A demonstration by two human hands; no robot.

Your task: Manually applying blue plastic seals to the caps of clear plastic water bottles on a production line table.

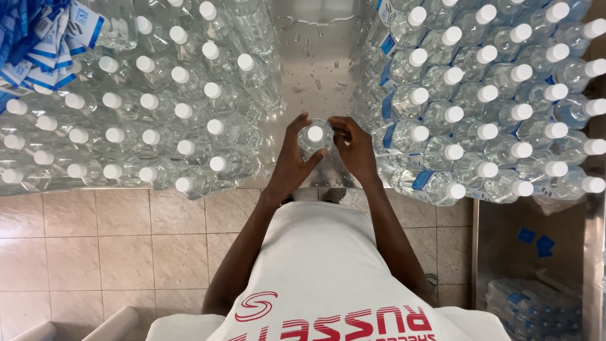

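- I see one clear plastic bottle (315, 136) with a white cap, standing upright at the near edge of the steel table (315, 57), in the bare lane between two crowds of bottles.
- The bottle looks see-through from cap to base; I cannot make out a label on it from above.
- My left hand (291, 161) wraps its fingers around the bottle's left side, thumb stretched toward the cap, so it is closed on the bottle.
- My right hand (355, 146) presses against the bottle's right side with fingertips curled at the shoulder, also gripping it.
- Left of the lane stands a dense block of unlabelled bottles (145, 101), all clear with white caps, packed touching one another.
- Right of the lane stands a second block of labelled bottles (480, 95), each wearing a blue-and-white band.
- A fan of loose blue-and-white labels (44, 44) lies over the far left corner of the unlabelled block.
- The steel table shows scattered water droplets along the bare lane.
- Below the table edge I see a tan tiled floor (95, 246).
- At the lower right, a shrink-wrapped pack of bottles (530, 309) lies low beside the table, with a few blue scraps (536, 243) near it.
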